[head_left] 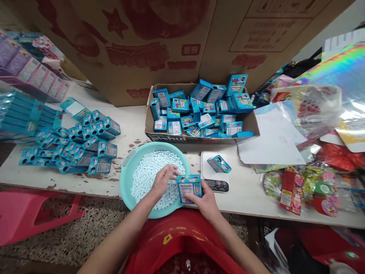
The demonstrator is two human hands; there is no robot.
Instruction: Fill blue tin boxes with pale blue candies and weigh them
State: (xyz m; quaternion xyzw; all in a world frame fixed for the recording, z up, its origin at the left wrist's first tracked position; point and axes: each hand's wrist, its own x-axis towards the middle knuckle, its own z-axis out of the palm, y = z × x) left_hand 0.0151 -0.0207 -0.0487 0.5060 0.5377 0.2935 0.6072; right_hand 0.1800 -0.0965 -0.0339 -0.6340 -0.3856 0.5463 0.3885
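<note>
Head cam: R hand (205,198), btm ctr of frame, has blue box (189,188) clamped, thumb flat across the printed face, fingers behind. Box = slim, glossy, rectangular, crisp edges; sits over R rim of basin (124,190).

L hand (164,179) over the basin, fingers part-curled, tips near the box's top L corner; can't tell if they touch it or pinch a pc.

Basin: round, smooth aqua plastic, w/ a bed of small pale-blue candies (148,171), pebbly texture.

I see scale (205,167) just R of ctr: flat, white, dark panel; 2nd box (219,163) lies on it. Upper ctr: low cardbd tray (205,139), jumbled w/ similar boxes, in front of big brown carton (171,23), matte, red print. Mid L: box pile (99,129), stacked. Tabletop (131,114) white paint, chipped to brown.
</note>
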